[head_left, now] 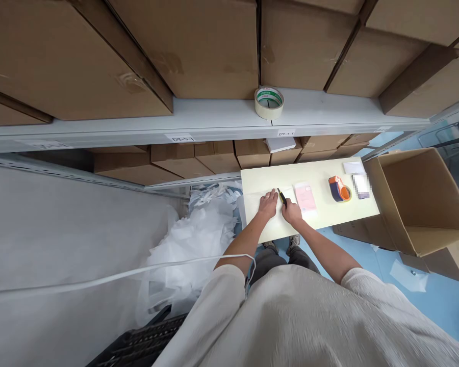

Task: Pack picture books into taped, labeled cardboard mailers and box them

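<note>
My right hand (291,212) is closed around a utility knife (282,197) with a black and yellow body. The knife points up and left, its tip close to my left fingers. My left hand (268,204) lies flat with fingers stretched out, pressing on a thin whitish sheet (254,201) on the pale yellow board (352,211). Whether the blade touches the sheet I cannot tell. Just right of my right hand lies a pink packet (305,197) in clear wrapping. Farther right on the board stands an orange and dark blue tape dispenser (339,189).
Behind the board, a grey shelf (214,114) holds cardboard boxes (214,51) and a tape roll (269,103). To the right stands an open carton (424,204). White plastic wrapping (199,250) heaps on the left. A white cable (137,278) crosses near my left arm.
</note>
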`<state>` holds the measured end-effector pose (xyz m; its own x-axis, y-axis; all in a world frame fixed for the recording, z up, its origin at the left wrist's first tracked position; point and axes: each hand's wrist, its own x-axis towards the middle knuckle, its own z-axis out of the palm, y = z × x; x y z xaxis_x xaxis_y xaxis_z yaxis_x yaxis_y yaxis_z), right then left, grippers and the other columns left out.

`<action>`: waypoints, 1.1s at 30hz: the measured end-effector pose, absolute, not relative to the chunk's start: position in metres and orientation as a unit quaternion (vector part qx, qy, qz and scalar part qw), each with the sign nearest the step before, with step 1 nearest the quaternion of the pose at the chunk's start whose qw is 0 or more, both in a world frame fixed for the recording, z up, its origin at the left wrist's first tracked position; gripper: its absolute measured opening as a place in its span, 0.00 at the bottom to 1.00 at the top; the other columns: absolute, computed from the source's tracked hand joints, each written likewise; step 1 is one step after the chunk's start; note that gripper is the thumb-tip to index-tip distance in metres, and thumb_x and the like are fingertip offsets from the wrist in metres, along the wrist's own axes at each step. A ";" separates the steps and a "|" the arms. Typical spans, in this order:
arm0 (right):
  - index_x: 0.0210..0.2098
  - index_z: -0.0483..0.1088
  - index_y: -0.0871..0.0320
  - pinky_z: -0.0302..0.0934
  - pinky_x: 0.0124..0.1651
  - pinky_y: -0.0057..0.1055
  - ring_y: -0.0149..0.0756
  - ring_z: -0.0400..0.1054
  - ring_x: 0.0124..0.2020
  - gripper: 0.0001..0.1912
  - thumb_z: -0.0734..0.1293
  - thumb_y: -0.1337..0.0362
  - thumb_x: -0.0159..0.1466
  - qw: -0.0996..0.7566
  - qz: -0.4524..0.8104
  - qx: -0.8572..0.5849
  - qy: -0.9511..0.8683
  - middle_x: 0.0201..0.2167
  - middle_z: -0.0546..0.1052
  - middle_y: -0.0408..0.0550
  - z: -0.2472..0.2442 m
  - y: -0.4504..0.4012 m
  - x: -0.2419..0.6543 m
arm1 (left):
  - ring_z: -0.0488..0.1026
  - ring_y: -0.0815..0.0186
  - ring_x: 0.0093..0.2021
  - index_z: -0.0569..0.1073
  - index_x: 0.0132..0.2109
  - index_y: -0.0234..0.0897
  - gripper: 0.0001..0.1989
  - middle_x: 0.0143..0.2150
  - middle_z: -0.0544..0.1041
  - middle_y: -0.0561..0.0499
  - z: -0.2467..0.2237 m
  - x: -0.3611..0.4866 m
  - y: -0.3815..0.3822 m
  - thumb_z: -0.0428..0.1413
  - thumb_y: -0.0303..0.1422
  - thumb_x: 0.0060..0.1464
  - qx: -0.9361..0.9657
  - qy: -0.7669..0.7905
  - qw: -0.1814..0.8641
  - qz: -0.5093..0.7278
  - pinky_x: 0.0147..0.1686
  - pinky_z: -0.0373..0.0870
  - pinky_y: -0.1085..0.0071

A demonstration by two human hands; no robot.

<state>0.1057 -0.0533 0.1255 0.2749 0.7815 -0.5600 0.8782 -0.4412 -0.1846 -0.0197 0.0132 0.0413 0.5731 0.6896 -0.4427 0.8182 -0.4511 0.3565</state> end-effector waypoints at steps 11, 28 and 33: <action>0.63 0.67 0.61 0.67 0.50 0.38 0.51 0.80 0.51 0.19 0.56 0.60 0.79 0.113 -0.292 0.781 0.541 0.51 0.82 0.63 0.124 -0.076 0.107 | 0.48 0.47 0.83 0.45 0.83 0.41 0.49 0.87 0.42 0.41 0.044 -0.021 0.013 0.55 0.24 0.61 0.840 0.444 0.284 -0.128 0.76 0.56 0.48; 0.62 0.68 0.60 0.68 0.51 0.39 0.51 0.80 0.50 0.18 0.57 0.60 0.79 0.127 -0.302 0.779 0.534 0.49 0.82 0.63 0.131 -0.131 0.104 | 0.65 0.46 0.73 0.64 0.75 0.41 0.33 0.69 0.73 0.37 0.060 -0.023 -0.022 0.49 0.25 0.66 0.841 0.484 0.231 -0.077 0.70 0.63 0.50; 0.61 0.69 0.60 0.68 0.52 0.39 0.51 0.80 0.51 0.17 0.57 0.60 0.79 0.124 -0.298 0.777 0.540 0.50 0.82 0.63 0.132 -0.140 0.107 | 0.67 0.46 0.70 0.67 0.72 0.38 0.27 0.68 0.73 0.34 0.065 -0.022 -0.042 0.48 0.28 0.69 0.842 0.487 0.219 -0.071 0.69 0.65 0.53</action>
